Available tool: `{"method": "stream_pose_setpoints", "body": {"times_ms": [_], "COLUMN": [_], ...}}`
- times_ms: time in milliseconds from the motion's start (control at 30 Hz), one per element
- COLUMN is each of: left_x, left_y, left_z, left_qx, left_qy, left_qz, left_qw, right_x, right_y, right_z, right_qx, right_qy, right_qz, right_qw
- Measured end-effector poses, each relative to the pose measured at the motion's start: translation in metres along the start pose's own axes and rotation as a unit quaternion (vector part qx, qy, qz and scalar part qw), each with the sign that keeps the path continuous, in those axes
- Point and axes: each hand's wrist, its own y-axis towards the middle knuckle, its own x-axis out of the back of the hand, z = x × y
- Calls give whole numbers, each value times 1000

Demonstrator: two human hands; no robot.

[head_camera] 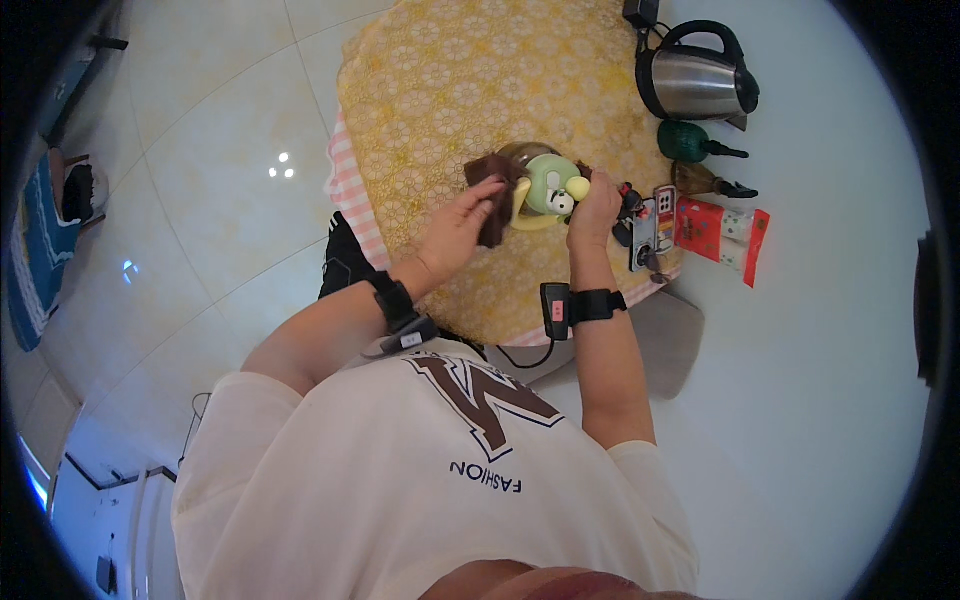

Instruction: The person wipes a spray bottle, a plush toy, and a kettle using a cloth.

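Observation:
A green cartoon-faced object (551,176) with white eyes and pale yellow parts is over the flower-patterned yellow tablecloth (450,90). Behind its top shows a rounded, dark, shiny part. My right hand (595,210) grips the object from the right side. On its left side, my left hand (459,229) has its fingers on a dark brown cloth (491,169), which hangs in folds against the object. A bit of brown also shows near my right fingertips. The fingertips of my right hand are partly hidden.
Along the table's right side stand a steel electric kettle (694,79), a green bottle (682,141), a brown bottle (694,180), a red snack packet (720,236), phones (643,244) and sunglasses (656,270). A grey stool (667,345) is beside the table's near edge.

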Motion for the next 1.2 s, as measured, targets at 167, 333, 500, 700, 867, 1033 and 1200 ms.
{"method": "stream_pose_setpoints", "body": {"times_ms": [167, 333, 500, 700, 867, 1033, 1200], "left_x": [-30, -4, 13, -3, -7, 13, 26], "left_y": [22, 45, -1, -20, -18, 13, 18], "left_z": [22, 25, -36, -50, -104, -133, -104], "left_qx": [-124, -9, 59, 138, 57, -58, -62], "left_qy": [34, -276, -223, -274, -322, -318, -266], "left_qz": [-138, -63, 8, 5, 55, -9, -72], "left_qw": [982, 959, 973, 952, 944, 946, 959], "right_x": [2, 4, 33, 60, 90, 104, 92], "right_y": [3, -40, -47, -51, -60, -37, -45], "right_z": [-11, 1, -11, 15, 55, 54, 44], "right_qx": [-4, -48, -120, -163, -105, 16, 63], "right_qy": [-5, 53, 32, 174, 186, 248, 26], "right_qz": [-2, -3, 51, 118, 94, -43, 60], "right_qw": [1000, 997, 991, 964, 972, 968, 996]}}
